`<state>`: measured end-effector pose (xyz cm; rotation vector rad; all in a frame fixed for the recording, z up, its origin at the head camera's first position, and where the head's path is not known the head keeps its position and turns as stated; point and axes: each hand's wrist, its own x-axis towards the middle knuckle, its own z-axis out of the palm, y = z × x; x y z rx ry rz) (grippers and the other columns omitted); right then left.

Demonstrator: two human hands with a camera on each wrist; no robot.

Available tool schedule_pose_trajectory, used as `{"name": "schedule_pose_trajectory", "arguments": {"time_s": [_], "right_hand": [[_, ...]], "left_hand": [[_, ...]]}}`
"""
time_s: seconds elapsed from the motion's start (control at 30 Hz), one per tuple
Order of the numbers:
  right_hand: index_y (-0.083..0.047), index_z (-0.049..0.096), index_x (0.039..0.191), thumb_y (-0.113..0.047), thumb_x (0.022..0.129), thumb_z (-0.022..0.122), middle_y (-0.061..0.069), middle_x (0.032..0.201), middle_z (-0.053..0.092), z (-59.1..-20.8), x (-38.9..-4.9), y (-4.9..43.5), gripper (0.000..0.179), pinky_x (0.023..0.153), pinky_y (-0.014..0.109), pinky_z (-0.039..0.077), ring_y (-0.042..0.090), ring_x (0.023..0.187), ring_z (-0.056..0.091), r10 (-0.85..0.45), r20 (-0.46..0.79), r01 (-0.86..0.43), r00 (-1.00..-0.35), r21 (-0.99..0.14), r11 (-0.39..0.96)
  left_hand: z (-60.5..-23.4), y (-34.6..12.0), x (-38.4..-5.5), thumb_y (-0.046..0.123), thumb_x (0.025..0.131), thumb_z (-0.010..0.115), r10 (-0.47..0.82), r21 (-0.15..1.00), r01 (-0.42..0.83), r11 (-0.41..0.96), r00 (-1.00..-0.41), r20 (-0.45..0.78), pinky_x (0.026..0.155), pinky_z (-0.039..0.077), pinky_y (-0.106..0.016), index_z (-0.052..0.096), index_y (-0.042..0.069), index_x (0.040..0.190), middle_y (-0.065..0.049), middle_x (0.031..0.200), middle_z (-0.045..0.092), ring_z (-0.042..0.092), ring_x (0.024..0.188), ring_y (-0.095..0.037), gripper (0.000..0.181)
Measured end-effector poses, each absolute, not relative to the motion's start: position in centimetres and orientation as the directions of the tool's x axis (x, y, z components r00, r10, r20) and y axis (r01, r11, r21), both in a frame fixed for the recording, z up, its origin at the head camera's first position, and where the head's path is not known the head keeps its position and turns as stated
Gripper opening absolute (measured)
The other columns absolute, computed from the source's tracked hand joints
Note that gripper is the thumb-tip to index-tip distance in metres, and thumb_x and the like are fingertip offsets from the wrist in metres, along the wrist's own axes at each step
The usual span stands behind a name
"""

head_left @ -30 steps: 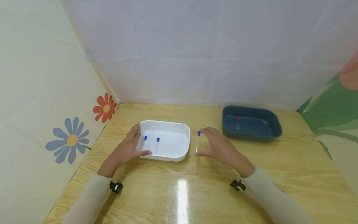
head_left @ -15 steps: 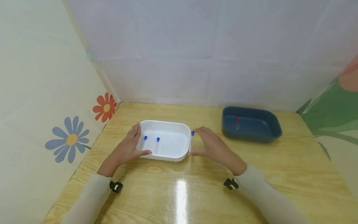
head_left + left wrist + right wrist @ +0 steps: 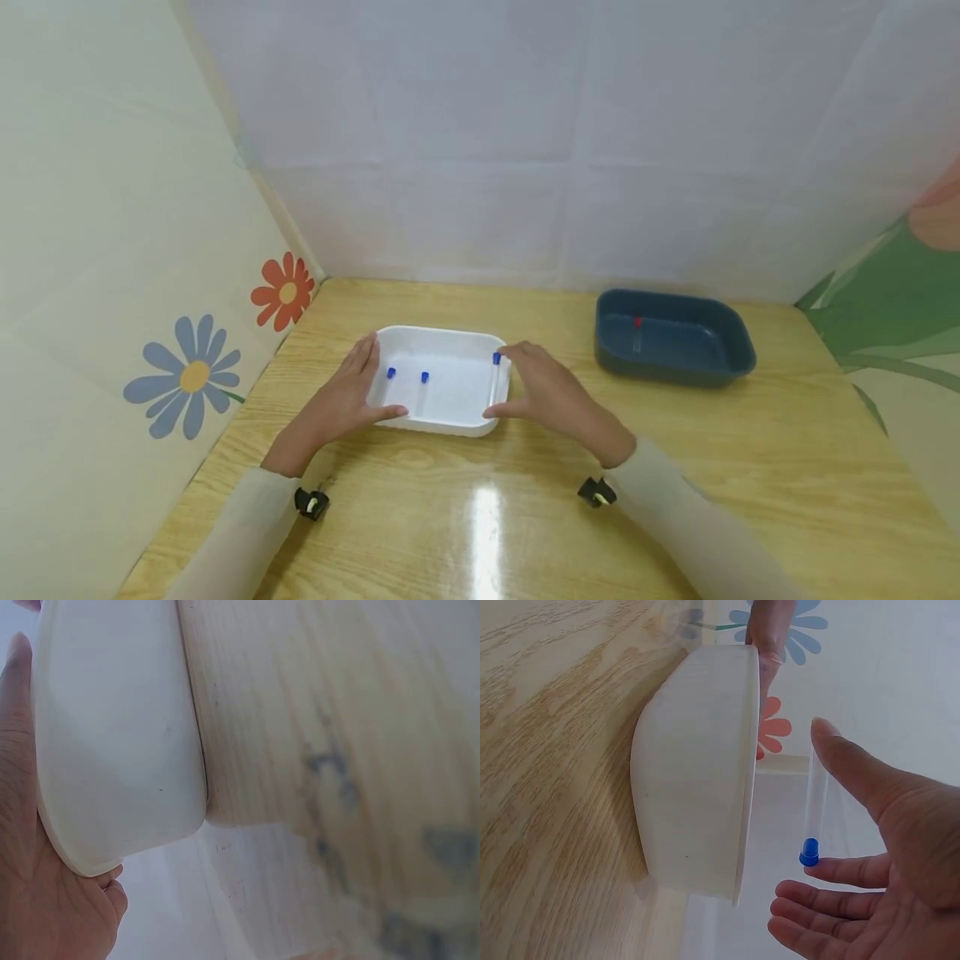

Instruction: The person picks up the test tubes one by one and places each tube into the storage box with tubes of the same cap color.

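Note:
My right hand (image 3: pixel 551 396) pinches a clear test tube (image 3: pixel 817 791) end to end, thumb at its bottom and a fingertip at its blue cap. In the right wrist view the tube is raised above the rim of the white plastic bin (image 3: pixel 697 765); in the head view it overlaps the bin's right end. Two more blue-capped tubes lie inside the bin, a left tube (image 3: pixel 392 373) and a middle tube (image 3: pixel 424 377). My left hand (image 3: pixel 341 404) grips the bin's left end, fingers along the side and thumb over the near rim.
A dark blue bin (image 3: pixel 675 372) stands at the back right, with a red-capped tube (image 3: pixel 637 323) inside. Behind the wooden table (image 3: pixel 405 517) hangs a pale cloth (image 3: pixel 480 167). A wall with flower pictures (image 3: pixel 195 375) borders the left side.
My right hand has carried the blue-capped test tube leftward, from beside the white bin to over its right end. The left hand and both bins keep their places.

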<state>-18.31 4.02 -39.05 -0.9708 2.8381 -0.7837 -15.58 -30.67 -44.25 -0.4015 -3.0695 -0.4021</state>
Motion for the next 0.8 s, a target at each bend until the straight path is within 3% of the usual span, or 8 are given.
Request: {"name": "schedule_pose_trajectory", "arguments": {"time_s": [0.4,0.8], "right_hand": [[-0.006,0.052,0.144,-0.053,0.072,0.089,0.013,0.141,0.055,-39.2,-18.7,2.0,0.094,0.097,0.045,0.053,0.028,0.123,0.054,-0.574,0.107,-0.552,-0.812,-0.458,0.696],[-0.006,0.048,0.148,-0.052,0.075,0.087,0.014,0.151,0.049,-39.6,-19.0,0.6,0.095,0.107,0.048,0.047,0.031,0.136,0.047,-0.600,0.068,-0.558,-0.797,-0.460,0.690]], "left_hand": [[-44.3,-30.8,-15.6,0.072,0.081,0.068,0.252,0.246,0.257,0.934,-0.966,0.051,0.119,0.020,-0.059,0.000,-0.004,0.160,-0.023,0.168,0.000,0.004,0.154,-0.041,0.129],[-44.3,-31.0,-15.6,0.072,0.082,0.068,0.252,0.250,0.256,0.934,-0.967,0.047,0.120,0.019,-0.059,0.000,-0.005,0.160,-0.023,0.168,-0.002,0.002,0.155,-0.041,0.129]]}}
